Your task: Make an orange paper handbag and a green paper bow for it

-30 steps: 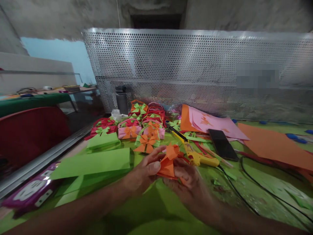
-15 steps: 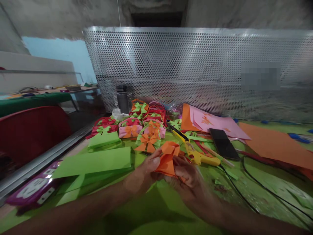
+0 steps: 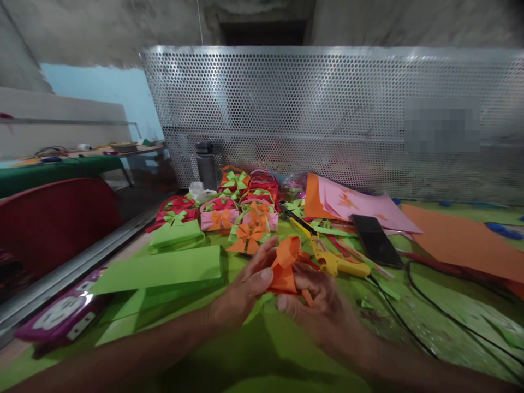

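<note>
An orange folded paper bow [image 3: 285,265] is held between my two hands, above the green tabletop. My left hand [image 3: 250,281] has its thumb against the bow's left side, the fingers partly hidden behind it. On the other side, my right hand [image 3: 319,292] grips the bow's lower right edge with bent fingers; its thumb points left below the paper. Just beyond lies another orange paper bow [image 3: 248,238] on a small paper bag. The yellow glue gun [image 3: 335,263] rests right of my right hand.
Small paper bags with bows [image 3: 220,214] stand in rows ahead. Green folded sheets [image 3: 164,270] and a purple case [image 3: 61,314] lie left. A black phone [image 3: 374,240], pink sheets [image 3: 368,204], orange sheet [image 3: 458,234] and black cable [image 3: 403,322] are right. A dark bottle [image 3: 206,166] stands behind.
The orange bow has turned and its top part looks rounder. My left fingers have lifted and spread, and my right thumb has come into view below the paper.
</note>
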Demonstrator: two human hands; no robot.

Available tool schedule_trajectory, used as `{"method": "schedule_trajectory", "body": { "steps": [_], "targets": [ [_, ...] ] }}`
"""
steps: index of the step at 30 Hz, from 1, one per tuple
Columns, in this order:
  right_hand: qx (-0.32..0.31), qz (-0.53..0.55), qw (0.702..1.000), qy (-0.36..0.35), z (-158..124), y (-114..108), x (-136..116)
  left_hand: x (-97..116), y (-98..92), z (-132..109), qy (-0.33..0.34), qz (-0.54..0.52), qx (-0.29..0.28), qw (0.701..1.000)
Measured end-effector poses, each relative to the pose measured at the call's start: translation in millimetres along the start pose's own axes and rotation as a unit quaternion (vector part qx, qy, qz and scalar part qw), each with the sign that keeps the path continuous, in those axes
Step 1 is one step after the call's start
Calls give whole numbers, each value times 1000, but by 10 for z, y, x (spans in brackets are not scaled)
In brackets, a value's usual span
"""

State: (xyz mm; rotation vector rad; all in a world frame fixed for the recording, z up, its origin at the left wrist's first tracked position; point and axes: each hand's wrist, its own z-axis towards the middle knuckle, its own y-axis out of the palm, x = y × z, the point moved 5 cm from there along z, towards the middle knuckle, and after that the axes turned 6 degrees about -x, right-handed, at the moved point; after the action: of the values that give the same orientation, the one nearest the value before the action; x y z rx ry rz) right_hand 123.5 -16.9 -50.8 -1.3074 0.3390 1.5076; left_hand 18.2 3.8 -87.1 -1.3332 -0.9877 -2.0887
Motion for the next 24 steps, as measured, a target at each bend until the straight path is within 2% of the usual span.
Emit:
{"method": "schedule_trajectory", "body": {
  "steps": [3, 5, 8, 10, 12, 15, 18, 24],
  "targets": [
    [4, 2, 1000, 4, -14, 8, 2, 31, -69, -30, -12, 97, 36, 995],
    [4, -23, 1000, -2, -32, 13, 12, 98, -111, -48, -27, 192, 60, 979],
    [-1, -62, 998, -7, -44, 1, 20, 262, -110, -43, -42, 337, 77, 938],
    [-12, -102, 995, -4, -36, -10, 13, 374, -33, -11, -33, 437, 39, 898],
    [-25, -144, 989, -2, -23, -18, 4, 461, 18, 13, -29, 510, 25, 859],
    [-23, -167, 986, 9, -14, -33, 8, 523, 20, 21, -48, 559, 37, 827],
    [-9, -173, 985, 10, -21, -40, 25, 531, -1, 8, -64, 568, 41, 820],
    [-7, -164, 986, -2, -32, -24, 66, 530, 5, -10, -51, 606, 37, 793]
  ]
}}
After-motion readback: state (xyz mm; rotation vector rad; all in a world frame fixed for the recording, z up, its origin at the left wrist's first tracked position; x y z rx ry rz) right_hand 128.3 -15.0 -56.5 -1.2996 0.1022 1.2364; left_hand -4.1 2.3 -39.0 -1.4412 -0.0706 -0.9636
